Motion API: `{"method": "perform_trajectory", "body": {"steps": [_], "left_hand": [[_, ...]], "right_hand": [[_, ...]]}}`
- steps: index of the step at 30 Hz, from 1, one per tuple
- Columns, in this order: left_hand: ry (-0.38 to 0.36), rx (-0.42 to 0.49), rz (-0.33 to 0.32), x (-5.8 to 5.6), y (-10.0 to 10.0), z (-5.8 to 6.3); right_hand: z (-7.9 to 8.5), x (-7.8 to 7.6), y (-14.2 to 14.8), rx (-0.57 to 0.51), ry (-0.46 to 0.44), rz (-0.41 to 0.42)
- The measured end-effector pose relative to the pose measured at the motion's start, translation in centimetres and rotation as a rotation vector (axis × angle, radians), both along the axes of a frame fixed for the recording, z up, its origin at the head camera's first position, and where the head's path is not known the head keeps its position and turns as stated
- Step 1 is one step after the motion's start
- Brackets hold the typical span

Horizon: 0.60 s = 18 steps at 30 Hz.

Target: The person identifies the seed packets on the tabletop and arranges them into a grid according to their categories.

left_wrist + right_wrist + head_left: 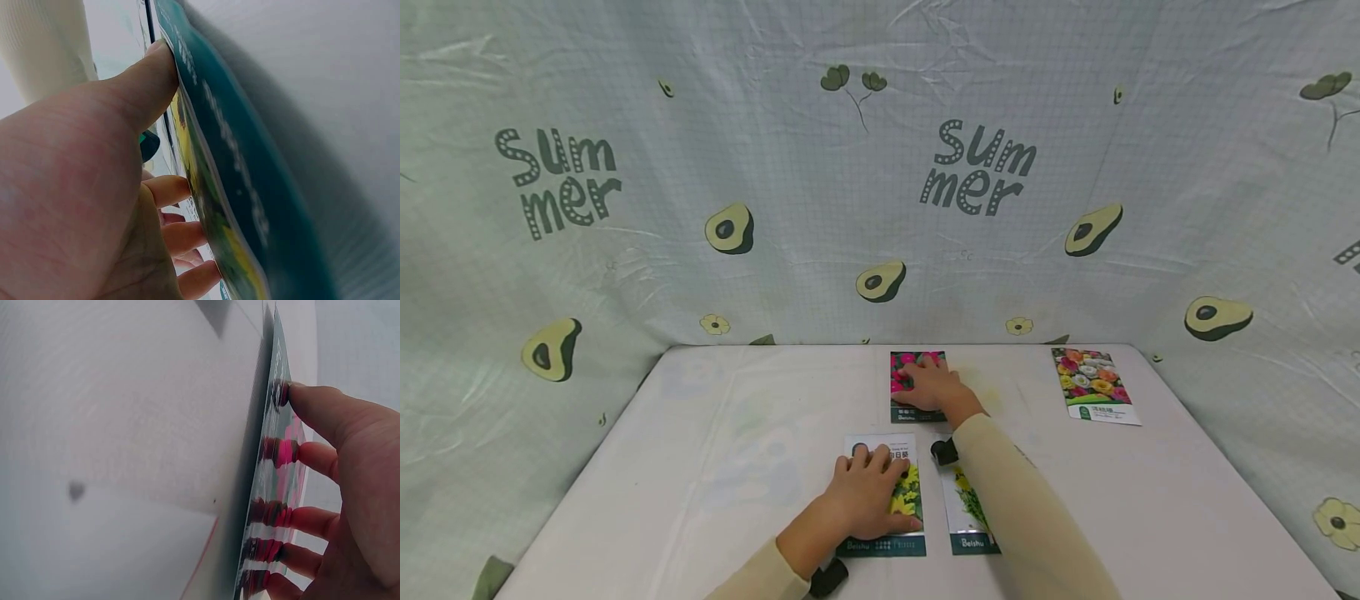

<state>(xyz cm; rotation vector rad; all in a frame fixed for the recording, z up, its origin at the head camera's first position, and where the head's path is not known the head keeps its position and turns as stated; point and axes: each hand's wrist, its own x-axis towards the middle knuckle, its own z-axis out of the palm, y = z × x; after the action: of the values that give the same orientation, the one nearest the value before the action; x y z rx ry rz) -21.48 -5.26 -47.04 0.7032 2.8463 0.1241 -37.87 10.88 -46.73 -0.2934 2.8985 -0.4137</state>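
My left hand rests with spread fingers on a packet with yellow flowers and a dark teal strip, at the near middle of the table. In the left wrist view, the thumb and fingertips touch the face of this packet. Farther back, my right hand lies over a packet with pink flowers near the table's back edge. Its spread fingertips meet the glossy face of that packet in the right wrist view. Part of each packet is hidden under the hand.
Beside the left hand's packet lies another packet with yellow flowers, partly covered by the right sleeve. A packet with multicoloured blooms lies at the back right of the white table. A patterned cloth hangs behind.
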Motion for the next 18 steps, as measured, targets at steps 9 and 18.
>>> {"method": "perform_trajectory", "body": {"steps": [9, 18], "left_hand": [[-0.006, 0.010, -0.002, -0.1, 0.1, -0.2], [-0.009, 0.008, -0.001, -0.1, 0.0, -0.2]], "right_hand": [[-0.2, -0.2, -0.4, 0.022, -0.003, 0.004], [-0.4, -0.5, -1.2, 0.036, 0.001, 0.032]]}}
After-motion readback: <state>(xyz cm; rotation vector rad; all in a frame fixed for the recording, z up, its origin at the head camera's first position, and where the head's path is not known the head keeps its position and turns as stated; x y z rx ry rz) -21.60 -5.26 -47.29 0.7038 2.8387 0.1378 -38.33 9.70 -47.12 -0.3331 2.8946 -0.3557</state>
